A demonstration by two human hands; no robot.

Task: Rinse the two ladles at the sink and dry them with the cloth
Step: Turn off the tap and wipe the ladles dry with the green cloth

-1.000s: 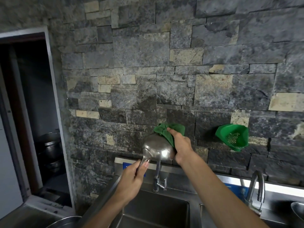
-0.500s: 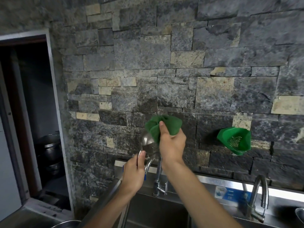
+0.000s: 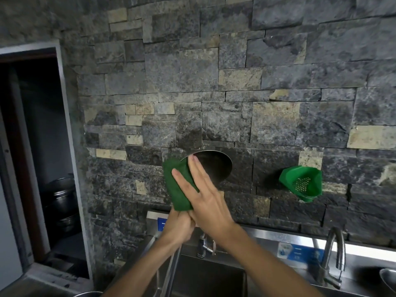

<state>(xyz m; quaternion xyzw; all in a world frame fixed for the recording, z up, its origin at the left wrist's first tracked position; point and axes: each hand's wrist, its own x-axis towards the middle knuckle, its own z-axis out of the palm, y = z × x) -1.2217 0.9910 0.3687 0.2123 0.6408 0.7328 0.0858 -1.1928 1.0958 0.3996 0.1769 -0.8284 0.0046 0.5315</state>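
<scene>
Ladle (image 3: 212, 166) was held up in front of the stone wall (image 3: 235, 82), above the sink (image 3: 205, 275), bowl tilted so its dark inside faced the camera. Nothing visible inside the bowl. Its handle ran down toward the sink's left edge.

Left hand (image 3: 180, 227) was clenched around the handle just below the bowl. Right hand (image 3: 205, 198) was flat, fingers straight, pressing the green cloth (image 3: 179, 185) against the bowl's left rim.

Sink basin looked dark; contents not readable. One tap (image 3: 203, 246) stood at the sink's back edge directly under the hands, a second tap (image 3: 334, 254) well right of the sink. A metal bowl's rim (image 3: 389, 278) showed at the far right; can't tell what it was.

Green strainer (image 3: 302, 183) hung on the wall up right of the sink, apart from the ladle. Left of the sink, a dark doorway (image 3: 42, 157) with stacked pots (image 3: 62, 200) inside.
</scene>
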